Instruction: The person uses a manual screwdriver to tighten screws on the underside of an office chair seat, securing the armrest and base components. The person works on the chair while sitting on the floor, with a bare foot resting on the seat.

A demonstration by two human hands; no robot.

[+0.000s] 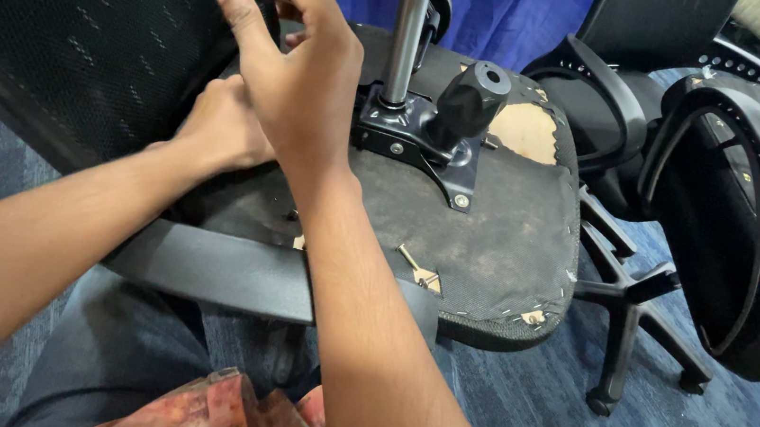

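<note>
Beside the mesh backrest (68, 25), the overturned chair seat (493, 226) is worked on: a small black part (265, 5) is pinched by the right hand (296, 70); the left hand (218, 124), loosely curled, is pressed against the seat's edge, its grip hidden.

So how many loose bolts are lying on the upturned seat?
1: a small silver metal bolt lies on the black fabric underside of the upturned chair seat, near its front edge. The arms may hide others.

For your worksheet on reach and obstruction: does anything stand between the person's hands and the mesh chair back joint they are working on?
Nothing visible does. The right hand and left hand are already at the mesh chair back. The metal post and black knob stand off to the right.
</note>
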